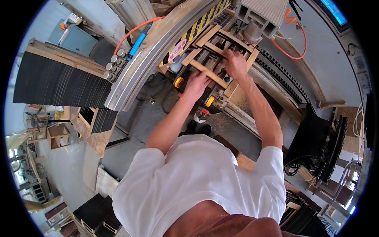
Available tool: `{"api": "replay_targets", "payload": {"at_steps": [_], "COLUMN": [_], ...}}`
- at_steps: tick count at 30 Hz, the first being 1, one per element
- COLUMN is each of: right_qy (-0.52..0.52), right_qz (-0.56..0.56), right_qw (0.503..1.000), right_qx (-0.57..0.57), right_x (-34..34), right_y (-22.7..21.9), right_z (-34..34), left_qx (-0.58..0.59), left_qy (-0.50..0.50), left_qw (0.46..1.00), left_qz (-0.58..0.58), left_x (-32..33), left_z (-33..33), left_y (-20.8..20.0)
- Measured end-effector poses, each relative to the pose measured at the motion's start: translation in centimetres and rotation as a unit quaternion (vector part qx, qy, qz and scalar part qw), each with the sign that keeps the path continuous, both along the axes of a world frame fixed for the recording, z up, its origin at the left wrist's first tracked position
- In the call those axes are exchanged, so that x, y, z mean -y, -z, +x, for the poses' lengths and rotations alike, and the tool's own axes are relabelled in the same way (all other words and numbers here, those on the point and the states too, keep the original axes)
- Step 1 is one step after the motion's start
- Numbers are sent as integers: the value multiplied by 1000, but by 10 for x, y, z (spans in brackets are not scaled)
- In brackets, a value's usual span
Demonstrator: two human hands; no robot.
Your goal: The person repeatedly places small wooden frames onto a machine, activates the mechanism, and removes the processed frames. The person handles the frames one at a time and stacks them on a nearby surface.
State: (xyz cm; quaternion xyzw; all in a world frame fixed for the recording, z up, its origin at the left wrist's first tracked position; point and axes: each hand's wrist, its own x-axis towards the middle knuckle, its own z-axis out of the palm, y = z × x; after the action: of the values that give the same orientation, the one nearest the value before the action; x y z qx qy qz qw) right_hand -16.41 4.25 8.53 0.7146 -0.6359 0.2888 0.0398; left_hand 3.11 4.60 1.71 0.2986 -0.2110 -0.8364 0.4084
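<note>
Two small light-wood frames (215,76) lie side by side on the bed of a woodworking machine. My left hand (197,83) is at the nearer frame's long rail, its fingers curled over the wood. On the far side of that frame, my right hand (235,65) has its fingers closed at a rail (213,48) between the two frames; the fingertips are partly hidden. Just beyond my right hand hangs a round metal machine head (252,33). Below the frames, yellow round parts (210,101) sit along the machine's near edge.
A grey profiled beam (262,14) overhangs the far side. A metal guard rail with yellow-black stripes (197,29) runs to the left, beside an orange hose (134,31). Black panels (59,79) are stacked farther left. A black cable chain (290,85) lies right, and sawdust (240,100) covers the bed.
</note>
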Motion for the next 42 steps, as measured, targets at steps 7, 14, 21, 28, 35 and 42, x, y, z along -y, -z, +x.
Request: {"api": "replay_targets", "payload": {"at_steps": [7,14,21,28,35,42], "right_qy": [-2,64,115,180,166,140], "right_qz": [17,85,164,198,226,240], "right_qw": [1000,989,920,889,903,926], "right_qx": [-21,-108,-337,-371,-326,-256], "right_x": [45,60,110,158,193,203], "right_y": [22,5,-16,-15,-12,-17], "right_z": [-17,-2,-3,-23,-54,-70], "left_qx": [17,52,73,96,109,128], "left_qy": [15,34,49,-3,-58,-68], "left_qw": [1000,998,996,994,985,982], "left_qz": [-13,-1,0,48,120,122], "left_x": [-85,-138,-135,-135,-130,-114], "left_z": [104,170,223,289,324,330], "left_y": [-10,-26,-23,5,30,53]}}
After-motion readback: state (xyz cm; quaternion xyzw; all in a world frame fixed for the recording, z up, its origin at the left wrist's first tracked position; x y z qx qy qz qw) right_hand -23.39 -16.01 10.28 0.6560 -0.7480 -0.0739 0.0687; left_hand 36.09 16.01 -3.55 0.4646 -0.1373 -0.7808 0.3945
